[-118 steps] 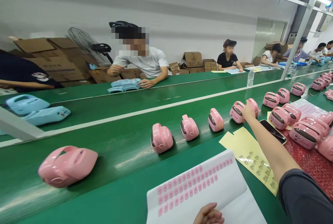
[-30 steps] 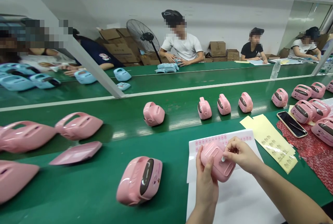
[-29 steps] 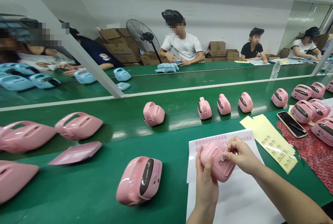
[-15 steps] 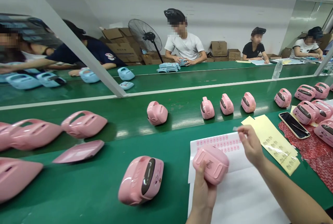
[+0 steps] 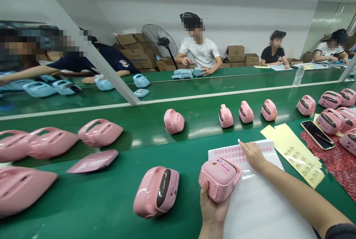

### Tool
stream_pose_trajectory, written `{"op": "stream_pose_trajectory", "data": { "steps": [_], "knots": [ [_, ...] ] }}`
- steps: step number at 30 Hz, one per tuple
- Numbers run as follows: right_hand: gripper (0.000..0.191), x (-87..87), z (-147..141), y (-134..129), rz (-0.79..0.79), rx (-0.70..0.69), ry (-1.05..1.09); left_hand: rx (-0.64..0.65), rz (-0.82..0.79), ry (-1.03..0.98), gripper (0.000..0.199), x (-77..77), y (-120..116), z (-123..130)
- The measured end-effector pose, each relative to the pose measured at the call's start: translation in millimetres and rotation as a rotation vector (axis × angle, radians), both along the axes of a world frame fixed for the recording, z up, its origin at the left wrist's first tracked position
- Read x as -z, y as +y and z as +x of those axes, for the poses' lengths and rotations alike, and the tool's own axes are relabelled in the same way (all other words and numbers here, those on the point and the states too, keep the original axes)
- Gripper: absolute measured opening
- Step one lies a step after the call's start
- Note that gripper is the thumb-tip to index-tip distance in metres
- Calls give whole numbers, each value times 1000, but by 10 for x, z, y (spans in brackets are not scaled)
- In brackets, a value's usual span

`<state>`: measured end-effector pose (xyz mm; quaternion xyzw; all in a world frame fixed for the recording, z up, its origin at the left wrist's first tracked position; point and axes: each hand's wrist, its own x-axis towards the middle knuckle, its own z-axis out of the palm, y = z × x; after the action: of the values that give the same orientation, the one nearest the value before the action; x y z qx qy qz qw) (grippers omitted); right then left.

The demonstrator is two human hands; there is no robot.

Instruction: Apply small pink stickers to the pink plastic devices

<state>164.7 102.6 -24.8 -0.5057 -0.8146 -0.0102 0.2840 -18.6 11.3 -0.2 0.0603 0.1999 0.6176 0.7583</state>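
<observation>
My left hand (image 5: 213, 209) grips a pink plastic case (image 5: 218, 179) from below, over a white sheet (image 5: 267, 202). The case's printed face is turned up, with purple lettering and a small picture. My right hand (image 5: 252, 154) rests over the sheet's far part, across rows of small pink stickers (image 5: 228, 153). Its thumb and fingers are pinched, and a small whitish piece (image 5: 239, 142) sticks out at the fingertips. Left of my hands, a similar pink case (image 5: 157, 191) with a dark window stands on the green bench.
More pink cases (image 5: 246, 112) stand along the belt (image 5: 200, 116), with pink shells (image 5: 100, 132) at left. Yellow sticker sheets (image 5: 294, 157), a phone (image 5: 317, 135) and red bubble wrap (image 5: 339, 168) lie at right. A slanted post (image 5: 111, 72) rises at left. Co-workers sit opposite.
My left hand has turned the case from its underside to its printed face. My right hand has moved left, from beside the sheet onto the pink sticker rows.
</observation>
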Motion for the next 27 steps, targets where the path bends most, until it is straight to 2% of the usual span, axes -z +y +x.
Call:
{"op": "stream_pose_trajectory", "data": {
  "steps": [7, 12, 16, 20, 27],
  "knots": [
    [56, -19, 73, 67, 8, -87, 15, -23, -23, -20, 52, -76, -17, 30],
    [64, -56, 111, 152, -17, -135, 43, -22, -49, -77, 42, 49, -8, -25],
    [65, -9, 105, 269, -25, -139, 71, 23, 7, -107, 39, 184, 26, -20],
    [59, 86, 33, 382, -16, -126, 101, 7, 81, -151, 39, 237, 73, 46],
    [38, 146, -74, 346, -1, -90, 219, -142, -24, 15, 48, 131, 95, 184]
  ]
}}
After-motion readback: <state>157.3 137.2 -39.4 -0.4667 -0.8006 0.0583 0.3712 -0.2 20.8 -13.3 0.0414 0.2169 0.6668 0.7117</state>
